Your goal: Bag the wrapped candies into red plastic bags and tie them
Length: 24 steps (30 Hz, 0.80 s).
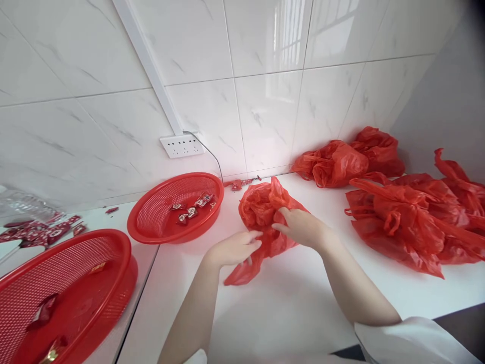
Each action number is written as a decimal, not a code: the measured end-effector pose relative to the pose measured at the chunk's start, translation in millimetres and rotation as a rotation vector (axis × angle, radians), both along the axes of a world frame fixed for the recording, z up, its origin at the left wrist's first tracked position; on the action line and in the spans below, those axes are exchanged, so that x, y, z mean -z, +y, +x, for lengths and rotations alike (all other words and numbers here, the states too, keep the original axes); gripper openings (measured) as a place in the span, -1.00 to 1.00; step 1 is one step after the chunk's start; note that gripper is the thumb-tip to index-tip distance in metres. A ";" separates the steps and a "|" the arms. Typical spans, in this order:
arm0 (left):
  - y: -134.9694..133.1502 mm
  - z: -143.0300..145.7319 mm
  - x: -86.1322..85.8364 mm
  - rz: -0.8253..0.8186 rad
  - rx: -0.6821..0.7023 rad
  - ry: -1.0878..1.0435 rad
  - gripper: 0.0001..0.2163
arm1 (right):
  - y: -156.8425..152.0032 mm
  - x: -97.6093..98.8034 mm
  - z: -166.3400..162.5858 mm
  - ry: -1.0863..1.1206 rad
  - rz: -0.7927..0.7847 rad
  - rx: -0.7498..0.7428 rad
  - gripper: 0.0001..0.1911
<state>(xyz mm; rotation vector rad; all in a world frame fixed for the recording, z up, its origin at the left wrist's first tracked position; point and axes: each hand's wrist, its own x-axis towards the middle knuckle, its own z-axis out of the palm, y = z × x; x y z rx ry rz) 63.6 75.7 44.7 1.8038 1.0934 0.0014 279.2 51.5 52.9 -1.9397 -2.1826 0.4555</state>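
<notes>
A crumpled red plastic bag [257,205] lies on the white table in front of me, bunched up with its opening gathered on top. My left hand [235,247] is at its near left side, fingers curled on the plastic, and a loose flap of the bag hangs below it. On the right side of the same bag, my right hand [301,226] grips a fold of plastic between bent fingers and thumb. What is inside the bag is hidden by the plastic.
A red mesh basket [146,210] with several wrapped sweets [192,212] stands left of the bag. Nearer left is a larger red basket [127,268]. Filled red bags [401,222] lie at the right, others [341,162] by the wall. A socket strip [182,145] is on the wall.
</notes>
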 end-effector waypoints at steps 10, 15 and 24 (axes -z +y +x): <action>18.0 25.3 36.4 0.302 0.024 0.095 -0.83 | 46.8 41.1 16.0 -0.046 -0.023 -0.038 -0.28; 19.3 -6.7 5.5 0.241 -0.175 -0.078 -0.74 | 76.7 66.3 32.9 -0.078 0.110 0.169 -0.42; 29.7 -22.0 -11.5 0.210 -0.600 -0.626 -0.62 | 62.7 40.7 33.1 0.129 0.401 0.211 -0.53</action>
